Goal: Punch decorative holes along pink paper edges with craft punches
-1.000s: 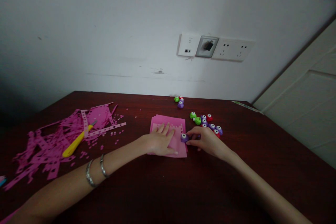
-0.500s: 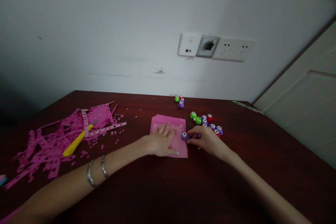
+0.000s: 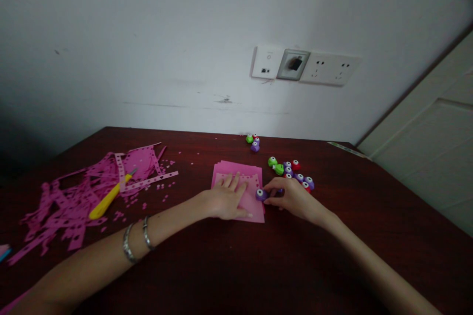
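A dark-red bench (image 3: 240,268) meets a scuffed white wall (image 3: 155,34); left hand (image 3: 226,203) splayed, released, on layered pink paper (image 3: 254,210); right hand (image 3: 294,199) grasping a rounded purple punch (image 3: 260,195).

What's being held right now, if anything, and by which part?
The right hand holds a purple craft punch by its right side, between thumb and fingers. The left hand grips nothing, lying flat on pink paper.

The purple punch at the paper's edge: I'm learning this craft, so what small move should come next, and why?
Probably press the purple punch down: the right grip holds it at the right edge of the pink sheet, the left grip lies flat on that sheet, and holes already line its far edge. Whether paper sits in the slot is hidden.
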The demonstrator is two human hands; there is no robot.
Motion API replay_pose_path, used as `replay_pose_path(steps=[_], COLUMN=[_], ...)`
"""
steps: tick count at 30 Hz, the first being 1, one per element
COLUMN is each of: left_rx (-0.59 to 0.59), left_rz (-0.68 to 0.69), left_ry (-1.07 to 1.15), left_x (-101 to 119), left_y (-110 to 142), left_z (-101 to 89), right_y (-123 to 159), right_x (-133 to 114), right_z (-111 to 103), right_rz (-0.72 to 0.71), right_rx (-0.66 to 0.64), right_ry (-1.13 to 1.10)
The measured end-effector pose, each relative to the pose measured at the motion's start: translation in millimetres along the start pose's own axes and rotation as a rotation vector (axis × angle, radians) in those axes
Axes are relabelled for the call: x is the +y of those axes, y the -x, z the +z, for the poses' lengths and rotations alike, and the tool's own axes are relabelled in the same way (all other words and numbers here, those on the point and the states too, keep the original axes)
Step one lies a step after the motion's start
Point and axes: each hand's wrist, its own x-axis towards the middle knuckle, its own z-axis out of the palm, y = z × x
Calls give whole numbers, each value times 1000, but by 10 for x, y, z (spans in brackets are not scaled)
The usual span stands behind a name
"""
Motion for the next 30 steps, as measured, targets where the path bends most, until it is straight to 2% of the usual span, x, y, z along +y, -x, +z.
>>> replay_pose_path(steps=[8,16,20,22,26,28,30], left_rx=[8,9,27,99,409,462,431], left_rz=[7,1,47,91,83,19,-37], left_ry=[-26,-52,9,61,132,136,134], left_x=[-25,-12,-46,-108,-333,-443,-508], left_y=[-26,-18,-29,-67,-215,-282,-317], left_z=[25,43,-59,-153,-286,-298,-289], right_y=[4,0,-5,-6,-2,-1,-1], right_x=[-12,-32,-26,-10,0,-14,-34], right_z=[-28,-22,-32,-39,-50,-50,-49], right_rz=[-15,55,87,84,85,73,58], right_rx=[-21,-66,-55,-54,-48,-36,-29], right_ry=[16,-94,-141,-158,-171,-172,-169])
